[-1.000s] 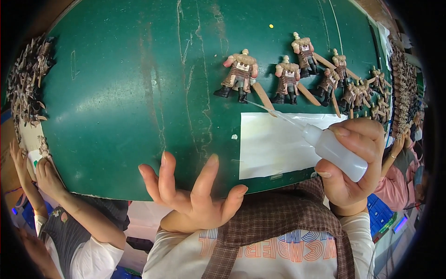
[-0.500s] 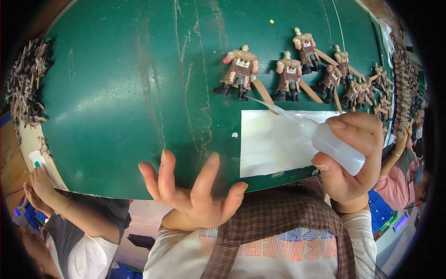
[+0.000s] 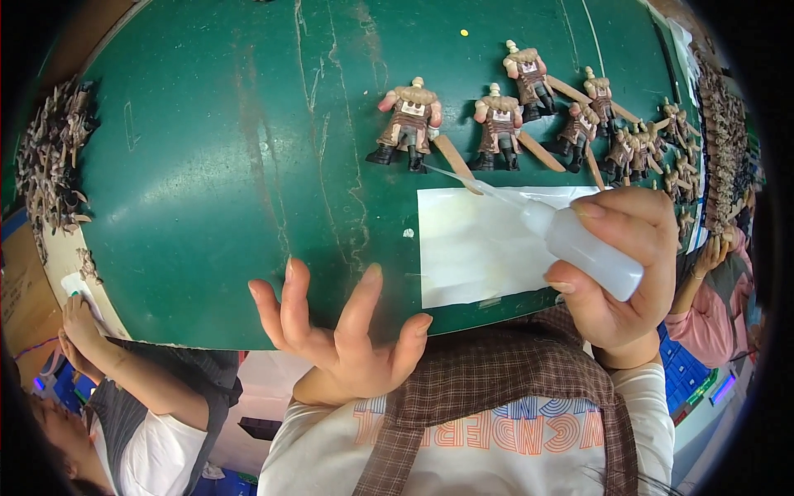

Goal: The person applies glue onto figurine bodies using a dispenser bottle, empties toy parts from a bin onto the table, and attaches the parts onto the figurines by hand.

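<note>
My right hand (image 3: 619,321) grips a translucent white squeeze bottle (image 3: 594,255) with a long thin nozzle. The nozzle points to the upper left, its tip beside the black boot of a toy figurine (image 3: 410,114); whether it touches the boot I cannot tell. This figurine lies on the green tabletop (image 3: 198,207), with a flat brown stick-like piece (image 3: 453,164) next to it. A second figurine (image 3: 498,120) lies to its right. My left hand (image 3: 343,347) hovers palm up at the table's near edge, fingers spread, holding nothing. Beneath the bottle lies a white sheet (image 3: 471,248).
More figurines (image 3: 529,74) with brown pieces spread toward the right edge. Heaps of similar parts line the far left (image 3: 54,157) and far right (image 3: 718,157). Co-workers' arms appear at the left (image 3: 141,376) and right (image 3: 691,289). A small yellow dot (image 3: 464,33) marks the tabletop.
The figurines and the sheet appear shifted slightly left and up in the picture. The bottle's nozzle stays by the same figurine's boot, and my left hand remains spread.
</note>
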`<control>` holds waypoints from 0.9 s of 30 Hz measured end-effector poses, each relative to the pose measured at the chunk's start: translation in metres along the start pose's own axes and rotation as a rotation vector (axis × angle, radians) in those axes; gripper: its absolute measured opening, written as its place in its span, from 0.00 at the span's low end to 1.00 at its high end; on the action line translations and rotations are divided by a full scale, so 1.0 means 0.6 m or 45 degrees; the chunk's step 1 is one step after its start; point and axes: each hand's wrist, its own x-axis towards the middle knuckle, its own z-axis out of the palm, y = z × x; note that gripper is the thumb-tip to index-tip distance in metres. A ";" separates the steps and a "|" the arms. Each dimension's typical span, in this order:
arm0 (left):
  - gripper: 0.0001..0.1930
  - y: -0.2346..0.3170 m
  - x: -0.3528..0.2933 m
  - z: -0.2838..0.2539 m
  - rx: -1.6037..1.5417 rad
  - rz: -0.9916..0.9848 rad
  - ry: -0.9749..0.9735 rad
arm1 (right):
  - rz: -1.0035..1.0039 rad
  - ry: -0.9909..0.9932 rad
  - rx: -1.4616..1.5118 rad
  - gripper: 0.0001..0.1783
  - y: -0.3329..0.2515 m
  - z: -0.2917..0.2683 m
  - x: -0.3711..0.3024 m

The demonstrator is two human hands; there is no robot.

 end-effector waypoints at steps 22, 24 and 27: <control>0.27 0.000 -0.001 0.004 0.028 -0.023 0.028 | 0.235 0.166 -0.096 0.24 0.024 -0.039 -0.066; 0.27 0.001 0.001 0.005 0.018 -0.022 0.038 | 0.226 0.138 -0.091 0.24 0.025 -0.039 -0.065; 0.26 0.003 0.006 0.003 0.060 0.051 0.007 | 0.222 0.136 -0.094 0.24 0.025 -0.038 -0.064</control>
